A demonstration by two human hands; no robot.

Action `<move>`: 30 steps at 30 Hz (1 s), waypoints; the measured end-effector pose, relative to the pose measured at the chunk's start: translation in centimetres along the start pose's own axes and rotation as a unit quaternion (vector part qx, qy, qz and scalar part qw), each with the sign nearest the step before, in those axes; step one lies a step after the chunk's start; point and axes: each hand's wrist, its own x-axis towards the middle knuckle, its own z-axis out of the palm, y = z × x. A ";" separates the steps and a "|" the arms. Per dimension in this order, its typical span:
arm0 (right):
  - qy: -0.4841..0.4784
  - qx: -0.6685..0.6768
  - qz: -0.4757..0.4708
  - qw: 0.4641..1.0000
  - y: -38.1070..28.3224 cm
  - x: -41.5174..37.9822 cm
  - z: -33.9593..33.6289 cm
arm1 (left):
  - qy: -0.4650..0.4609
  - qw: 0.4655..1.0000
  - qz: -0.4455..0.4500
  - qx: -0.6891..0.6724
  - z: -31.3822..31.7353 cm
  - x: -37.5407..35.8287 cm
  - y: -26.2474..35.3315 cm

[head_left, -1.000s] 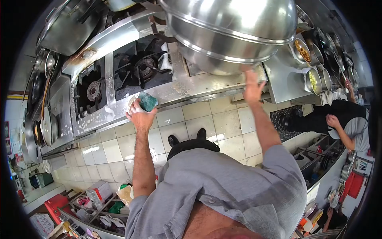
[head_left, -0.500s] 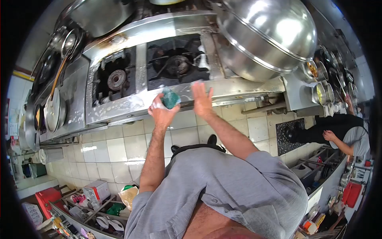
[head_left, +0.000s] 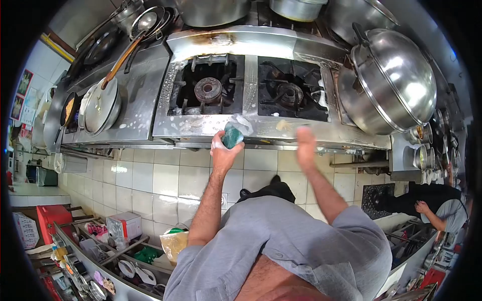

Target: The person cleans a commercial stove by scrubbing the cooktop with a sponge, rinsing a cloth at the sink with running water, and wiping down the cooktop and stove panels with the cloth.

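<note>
My left hand (head_left: pixel 225 153) is closed around a green scouring pad (head_left: pixel 232 136) wet with white suds. It is at the front edge of the steel stove (head_left: pixel 201 130), below the left burner (head_left: pixel 208 91). My right hand (head_left: pixel 305 145) is apart from it, by the front rail below the right burner (head_left: pixel 289 94). Motion blurs its fingers, so I cannot see their shape, and no object shows in it. Foam dots the stove top, with a thick white patch beside the right burner's grate.
A big domed steel pot (head_left: pixel 389 80) stands right of the burners. On the left counter lie a wok (head_left: pixel 102 108) and a wooden-handled ladle (head_left: pixel 120 62). More pots (head_left: pixel 213 10) line the back. Another person (head_left: pixel 439 205) is at far right. Shelves with goods (head_left: pixel 123 241) are behind me.
The view has swung left, so the stove appears farther right and more of the left counter shows. My right hand has moved away from the left one, which keeps the scouring pad.
</note>
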 end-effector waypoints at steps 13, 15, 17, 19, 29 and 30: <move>-0.203 -0.035 -0.065 0.976 -18.0 19.7 6.4 | -0.043 0.983 -0.044 -0.171 -5.0 3.9 -1.6; -0.209 0.105 -0.032 0.972 -17.9 21.8 4.7 | -0.079 0.956 -0.115 -0.256 -5.3 5.3 -3.0; -0.246 0.317 0.054 0.914 -18.5 22.0 3.1 | -0.089 0.912 -0.150 -0.372 -5.1 6.3 -3.9; -0.362 0.592 0.211 0.688 -19.2 21.2 2.4 | -0.119 0.857 -0.186 -0.466 -5.5 7.6 -3.7; -0.507 0.509 0.168 0.675 -24.1 21.4 4.9 | -0.174 0.856 -0.172 -0.455 -7.3 9.9 -6.4; -0.501 0.453 0.129 0.726 -24.9 21.5 5.3 | -0.180 0.849 -0.172 -0.467 -8.3 9.8 -6.4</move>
